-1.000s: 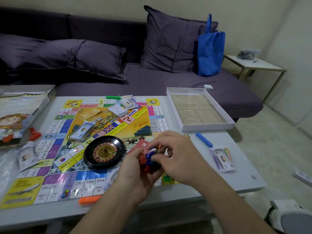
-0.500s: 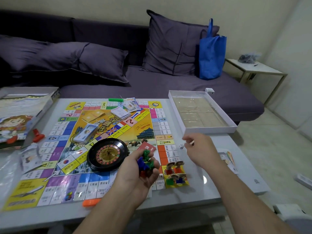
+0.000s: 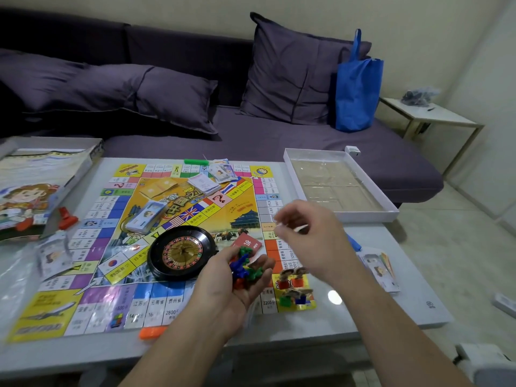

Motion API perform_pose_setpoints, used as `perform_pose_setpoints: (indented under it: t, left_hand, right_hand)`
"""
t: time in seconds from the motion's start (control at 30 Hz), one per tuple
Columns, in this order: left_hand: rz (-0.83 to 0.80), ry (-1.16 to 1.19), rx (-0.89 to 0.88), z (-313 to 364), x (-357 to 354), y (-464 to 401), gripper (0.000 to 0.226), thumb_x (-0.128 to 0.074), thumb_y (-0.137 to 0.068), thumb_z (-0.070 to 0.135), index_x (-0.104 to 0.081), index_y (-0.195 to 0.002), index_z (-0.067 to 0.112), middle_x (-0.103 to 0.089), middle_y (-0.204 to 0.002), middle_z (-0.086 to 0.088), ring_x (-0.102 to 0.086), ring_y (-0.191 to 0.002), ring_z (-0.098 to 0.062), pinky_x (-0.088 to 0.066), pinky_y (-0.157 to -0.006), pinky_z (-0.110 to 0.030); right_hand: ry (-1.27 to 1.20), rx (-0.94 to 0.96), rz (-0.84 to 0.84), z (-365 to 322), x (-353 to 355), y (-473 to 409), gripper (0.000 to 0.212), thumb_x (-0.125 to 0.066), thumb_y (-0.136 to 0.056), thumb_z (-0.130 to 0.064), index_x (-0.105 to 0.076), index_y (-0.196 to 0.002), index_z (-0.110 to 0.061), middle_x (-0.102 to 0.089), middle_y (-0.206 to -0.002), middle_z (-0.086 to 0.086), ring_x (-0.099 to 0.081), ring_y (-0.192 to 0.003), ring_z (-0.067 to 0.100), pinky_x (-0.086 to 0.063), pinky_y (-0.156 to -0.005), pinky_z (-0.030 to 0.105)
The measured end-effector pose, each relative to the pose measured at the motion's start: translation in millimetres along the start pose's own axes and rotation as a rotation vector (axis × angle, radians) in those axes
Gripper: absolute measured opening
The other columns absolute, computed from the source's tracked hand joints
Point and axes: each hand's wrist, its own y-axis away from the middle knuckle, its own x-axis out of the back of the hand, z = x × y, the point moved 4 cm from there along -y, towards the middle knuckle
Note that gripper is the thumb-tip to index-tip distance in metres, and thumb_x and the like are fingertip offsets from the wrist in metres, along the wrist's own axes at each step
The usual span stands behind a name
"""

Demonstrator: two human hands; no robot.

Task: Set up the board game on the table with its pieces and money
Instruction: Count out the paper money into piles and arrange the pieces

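Behind the counter you see a dark purple sofa (image 3: 279, 152) with cushions (image 3: 296, 74), a blue tote bag (image 3: 357, 93) leaning upright on its seat, and a small white side table (image 3: 435, 118) at its right end.

Glossy board (image 3: 167, 300) (cloth sofa (image 3: 251, 141)).

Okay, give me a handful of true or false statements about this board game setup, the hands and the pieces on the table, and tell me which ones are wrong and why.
1. The left hand cups a pile of small coloured plastic pieces. True.
2. The roulette wheel sits inside the white box tray. False: it rests on the game board.
3. Four standing figure pieces are on the board's near right corner. True.
4. The blue bag lies on the floor. False: it stands on the sofa.
5. The right hand presses flat on the table. False: it is raised, fingers curled.
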Motion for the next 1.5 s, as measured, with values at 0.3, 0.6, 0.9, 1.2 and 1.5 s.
perform_pose_setpoints:
  t: [0.3,0.6,0.9,1.2,1.5]
  left_hand:
    - [0.034,0.025,0.045,-2,8,-3,0.028,-0.056,-0.104,0.029,-0.061,-0.106,0.001,-0.063,-0.068,-0.007,-0.051,-0.045,-0.009,-0.033,-0.029,-0.016]
    - [-0.037,0.063,0.128,-2,9,-7,0.033,-0.058,-0.102,0.037,-0.059,-0.100,0.004,-0.059,-0.071,-0.003,-0.045,-0.044,-0.007,-0.030,-0.029,-0.016]
    - [-0.049,0.069,0.142,-5,7,-14,0.033,-0.058,-0.103,0.037,-0.056,-0.107,0.005,-0.057,-0.069,-0.002,-0.043,-0.042,-0.006,-0.029,-0.028,-0.017]
    - [-0.016,0.055,0.097,-4,7,-8,0.032,-0.060,-0.102,0.035,-0.058,-0.111,0.004,-0.059,-0.073,-0.005,-0.046,-0.047,-0.008,-0.032,-0.030,-0.017]
    - [-0.007,0.035,0.063,-3,6,-10,0.032,-0.058,-0.103,0.033,-0.059,-0.108,0.002,-0.059,-0.070,-0.006,-0.051,-0.049,-0.010,-0.038,-0.032,-0.018]
  right_hand:
    - [0.025,0.001,-0.056,-3,-13,22,0.014,-0.069,-0.099,-0.026,-0.068,-0.097,-0.039,-0.068,-0.097,-0.023,-0.062,-0.098,-0.006,-0.050,-0.072,0.009]
    - [0.619,-0.215,-0.004,117,9,-27,0.027,-0.055,-0.099,-0.008,-0.073,-0.117,-0.017,-0.067,-0.119,0.001,-0.057,-0.114,0.029,-0.049,-0.083,0.036]
    - [0.569,-0.307,0.047,120,2,-33,0.014,-0.072,-0.092,-0.010,-0.069,-0.096,-0.022,-0.070,-0.096,-0.003,-0.064,-0.088,0.018,-0.056,-0.072,0.033]
    - [0.694,-0.363,-0.121,115,3,-31,0.006,-0.064,-0.096,-0.012,-0.064,-0.090,-0.012,-0.066,-0.081,0.003,-0.062,-0.074,0.017,-0.054,-0.065,0.035]
    - [-0.124,-0.104,0.005,9,6,-4,0.016,-0.077,-0.093,-0.012,-0.065,-0.089,-0.023,-0.075,-0.083,-0.006,-0.073,-0.079,0.006,-0.058,-0.070,0.026]
